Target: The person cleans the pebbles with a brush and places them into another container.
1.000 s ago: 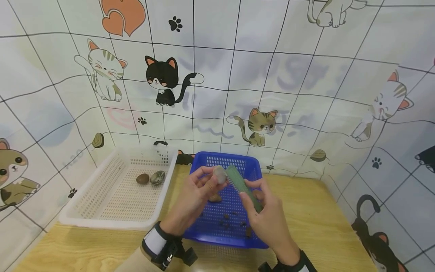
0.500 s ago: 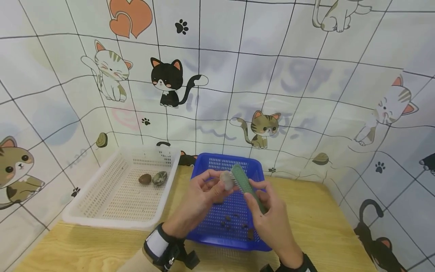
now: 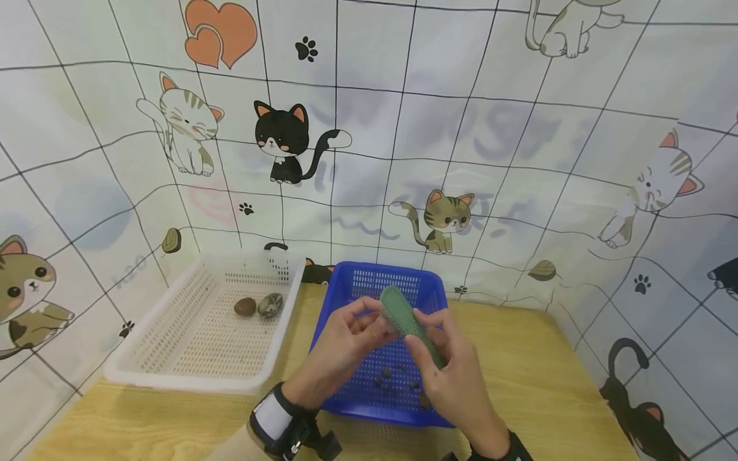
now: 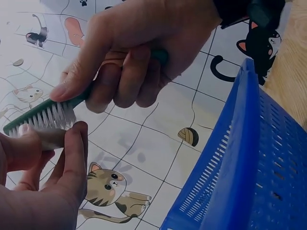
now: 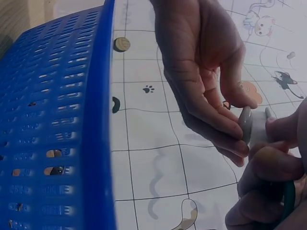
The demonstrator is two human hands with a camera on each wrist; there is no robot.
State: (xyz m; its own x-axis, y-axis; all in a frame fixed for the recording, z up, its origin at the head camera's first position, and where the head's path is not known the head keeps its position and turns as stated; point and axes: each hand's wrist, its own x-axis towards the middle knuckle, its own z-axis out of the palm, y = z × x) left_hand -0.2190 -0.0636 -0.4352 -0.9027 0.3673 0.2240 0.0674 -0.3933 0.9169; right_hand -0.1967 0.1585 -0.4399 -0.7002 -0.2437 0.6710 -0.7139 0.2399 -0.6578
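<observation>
The left hand (image 4: 45, 191) pinches a grey stone (image 4: 52, 139); just beyond that hand, the right hand (image 4: 132, 52) grips a green brush (image 4: 41, 111), white bristles against the stone. A blue basket (image 4: 235, 167) stands apart from both hands.

Cat-print wall covering (image 3: 369, 38) & wood-grain table (image 3: 519, 371).
Covering: wht., blk. grid lines, wavy toward btm.; turns at L & R. Motifs: orange hearts (image 3: 236, 32), upper L; blk./wht. cat (image 3: 282, 137), L of ctr.; brn. tabby (image 3: 442, 224), R of ctr.; paw print (image 3: 307, 48), top, L of ctr.; leaf (image 3: 542, 270), R, just above table. Faint bluish-gray marks (image 3: 513, 131), ctr. to R. Table: yellowish, across btm. of frame. Light: soft, pale.
</observation>
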